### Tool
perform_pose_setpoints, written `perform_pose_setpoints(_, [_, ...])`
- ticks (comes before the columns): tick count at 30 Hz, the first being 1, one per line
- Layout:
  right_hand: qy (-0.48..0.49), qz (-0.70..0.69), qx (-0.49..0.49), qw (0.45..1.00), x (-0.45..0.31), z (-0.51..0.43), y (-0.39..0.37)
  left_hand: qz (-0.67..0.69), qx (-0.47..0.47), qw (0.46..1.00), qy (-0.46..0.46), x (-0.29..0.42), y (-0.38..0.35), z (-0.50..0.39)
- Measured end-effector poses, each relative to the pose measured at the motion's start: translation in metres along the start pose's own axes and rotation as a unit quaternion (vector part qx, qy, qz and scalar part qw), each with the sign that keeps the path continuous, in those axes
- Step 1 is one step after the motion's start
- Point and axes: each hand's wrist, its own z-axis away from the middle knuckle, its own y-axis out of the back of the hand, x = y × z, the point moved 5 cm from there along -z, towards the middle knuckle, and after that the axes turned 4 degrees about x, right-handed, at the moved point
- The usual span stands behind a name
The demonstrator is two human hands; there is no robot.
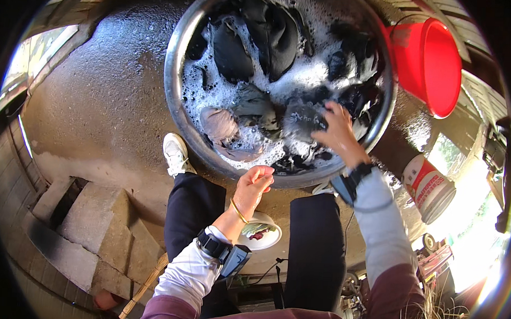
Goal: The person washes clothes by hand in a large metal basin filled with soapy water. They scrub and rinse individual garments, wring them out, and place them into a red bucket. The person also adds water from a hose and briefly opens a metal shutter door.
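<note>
A large round metal basin (174, 78) stands on the floor before me, filled with sudsy water and dark clothes (272, 37). A pinkish-grey cloth (218, 125) lies in the foam at its near left. My right hand (337, 130) is over the basin's right half with fingers spread, beside a dark wet cloth (303, 119); whether the fingertips touch it I cannot tell. My left hand (254, 187), a gold-coloured bangle on its wrist, hangs at the near rim with its fingers curled and nothing visible in them.
A red plastic bucket (442, 69) is right of the basin, touching or close to its rim. Nearer on the right is a white and red printed bucket (427, 188). A white bowl (271, 238) sits between my legs. Concrete blocks (88, 221) and a straw-coloured stick bundle (143, 288) are at left.
</note>
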Motion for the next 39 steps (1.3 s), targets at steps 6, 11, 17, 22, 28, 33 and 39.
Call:
perform_pose_setpoints(6, [-0.053,-0.250,-0.025,0.966,-0.122,0.094,0.091,0.265,-0.040,0.960,0.075,0.027,-0.053,0.001])
perform_pose_setpoints(11, [0.040,-0.205,0.013,0.978,-0.195,0.112,0.095,0.379,-0.165,0.906,0.091,0.028,-0.077,-0.024])
perform_pose_setpoints(17, [0.000,-0.315,0.172,0.934,-0.162,0.087,0.052,0.496,-0.255,0.825,0.089,0.015,-0.075,-0.028])
perform_pose_setpoints(22, [-0.125,-0.151,0.130,0.972,-0.087,0.065,0.039,0.099,-0.102,0.968,-0.207,0.054,-0.071,-0.004])
perform_pose_setpoints(28, [-0.237,-0.322,0.328,0.856,-0.064,0.115,0.146,0.054,-0.271,0.941,-0.195,0.096,-0.068,0.026])
perform_pose_setpoints(33, [-0.109,-0.355,0.185,0.910,-0.073,0.098,0.169,-0.040,-0.159,0.969,-0.184,0.080,-0.049,0.017])
perform_pose_setpoints(39, [-0.081,0.032,0.039,0.995,-0.044,-0.005,0.041,-0.068,-0.087,0.985,-0.134,0.028,-0.025,0.020])
